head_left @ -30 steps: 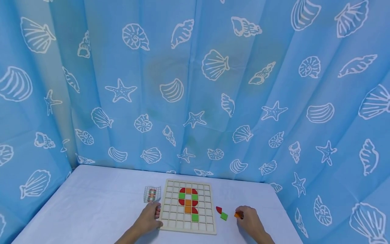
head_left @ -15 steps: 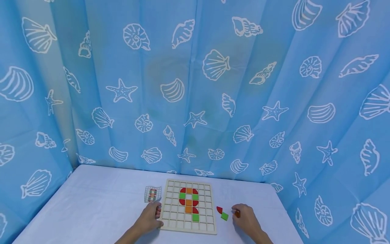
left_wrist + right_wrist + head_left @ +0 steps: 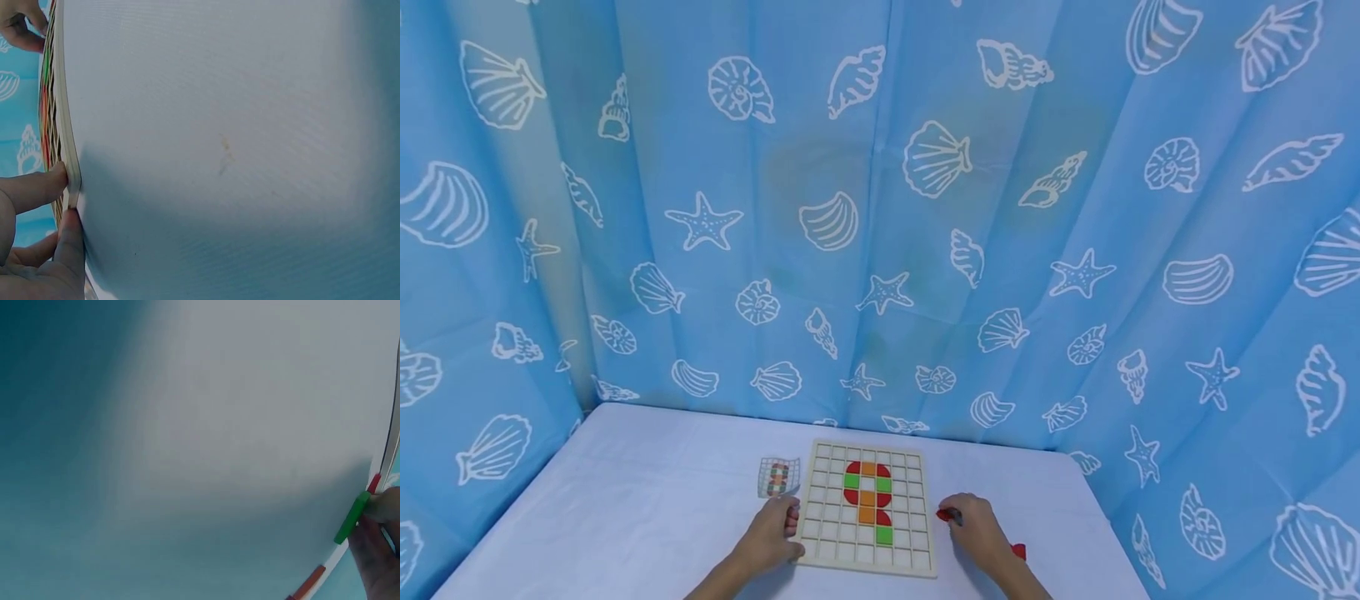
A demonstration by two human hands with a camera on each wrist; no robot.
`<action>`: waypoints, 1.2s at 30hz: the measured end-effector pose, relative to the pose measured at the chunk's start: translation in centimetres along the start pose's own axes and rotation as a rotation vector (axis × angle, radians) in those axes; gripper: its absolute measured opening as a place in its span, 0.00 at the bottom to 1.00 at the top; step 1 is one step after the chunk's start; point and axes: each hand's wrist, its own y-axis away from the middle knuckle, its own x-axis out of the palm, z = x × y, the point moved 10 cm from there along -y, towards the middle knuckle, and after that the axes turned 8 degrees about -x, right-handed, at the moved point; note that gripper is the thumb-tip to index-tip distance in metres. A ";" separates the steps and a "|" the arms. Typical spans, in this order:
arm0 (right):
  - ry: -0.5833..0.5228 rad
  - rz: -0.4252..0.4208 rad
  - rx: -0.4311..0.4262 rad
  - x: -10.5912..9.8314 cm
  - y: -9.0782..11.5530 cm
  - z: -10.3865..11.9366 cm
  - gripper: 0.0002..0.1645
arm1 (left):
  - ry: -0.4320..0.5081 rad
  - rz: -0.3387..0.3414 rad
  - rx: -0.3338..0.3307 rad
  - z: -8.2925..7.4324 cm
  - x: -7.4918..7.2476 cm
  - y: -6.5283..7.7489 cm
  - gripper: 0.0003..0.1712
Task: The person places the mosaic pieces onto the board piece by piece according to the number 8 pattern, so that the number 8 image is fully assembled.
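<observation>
A wooden grid board [image 3: 820, 550] bears red, green and orange tiles in a figure-like pattern. My left hand [image 3: 767, 533] pinches its left edge near the front corner, the thumb [image 3: 37, 187] on its upper face in the left wrist view. Off the board's right side, my right hand [image 3: 981, 529] has thumb and fingers around a green tile [image 3: 352, 519], largely covered by the hand in the head view. A red quarter-round tile [image 3: 942, 514] is right at those fingertips. An orange tile [image 3: 309, 582] lies on the table behind the hand, hidden in the head view.
Left of the board lies a small card [image 3: 769, 477] printed with a grid and coloured pattern. Another red piece [image 3: 1018, 551] shows beside my right wrist. A blue shell-print curtain [image 3: 880, 208] closes off the back and sides of the white-covered table [image 3: 647, 483].
My right hand has moved left towards the board, letting go of the orange tile and reaching the green and red tiles. The left hand keeps its place on the board.
</observation>
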 end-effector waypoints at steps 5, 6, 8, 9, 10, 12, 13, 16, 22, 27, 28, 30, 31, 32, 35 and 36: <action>0.003 -0.025 -0.042 -0.5 -0.2 0.5 0.13 | -0.018 -0.018 0.008 -0.3 -0.1 0.1 0.38; -0.006 -0.029 -0.040 -0.6 -0.3 0.5 0.13 | -0.023 -0.021 0.008 -0.3 -0.1 0.1 0.38; -0.012 -0.033 -0.040 -0.6 -0.4 0.5 0.12 | -0.029 -0.027 0.014 -0.4 -0.2 0.1 0.38; -0.011 -0.033 -0.042 -0.5 -0.5 0.5 0.11 | -0.033 -0.028 0.015 -0.4 -0.2 0.1 0.38; -0.006 -0.028 -0.046 -0.5 -0.5 0.6 0.11 | -0.032 -0.028 0.017 -0.4 -0.2 0.1 0.38; 0.004 -0.016 -0.057 -0.3 -0.7 0.7 0.09 | -0.026 -0.025 0.017 -0.4 -0.2 0.2 0.38; 0.012 -0.011 -0.064 -0.3 -0.7 0.8 0.09 | -0.027 -0.022 0.018 -0.4 -0.1 0.2 0.38; 0.030 -0.015 -0.094 -0.4 -0.7 1.1 0.11 | -0.014 -0.016 0.022 -0.4 -0.1 0.2 0.38; 0.047 -0.055 -0.111 -1.1 -0.9 1.1 0.14 | -0.029 -0.007 -0.002 -0.1 0.0 0.0 0.38; 0.028 -0.011 -0.085 -0.7 -1.0 0.7 0.11 | -0.025 -0.005 -0.002 -0.1 0.1 -0.1 0.38; 0.027 -0.004 -0.078 -0.6 -1.0 0.7 0.11 | -0.024 -0.006 -0.003 -0.1 0.1 -0.1 0.38; 0.027 0.003 -0.069 -0.6 -1.0 0.8 0.11 | -0.032 -0.004 -0.012 0.0 0.1 -0.2 0.39; 0.028 0.006 -0.064 -0.6 -1.0 0.9 0.11 | -0.032 0.000 -0.018 0.1 0.1 -0.2 0.39; 0.025 0.010 -0.057 -0.6 -1.0 1.0 0.11 | -0.033 0.002 -0.022 0.1 0.1 -0.3 0.39; 0.012 0.028 -0.055 -0.5 -0.9 2.0 0.13 | -0.036 0.007 -0.028 0.2 0.1 -0.3 0.39; 0.005 0.037 -0.054 -0.4 -0.8 2.4 0.13 | -0.037 0.008 -0.027 0.2 0.1 -0.3 0.39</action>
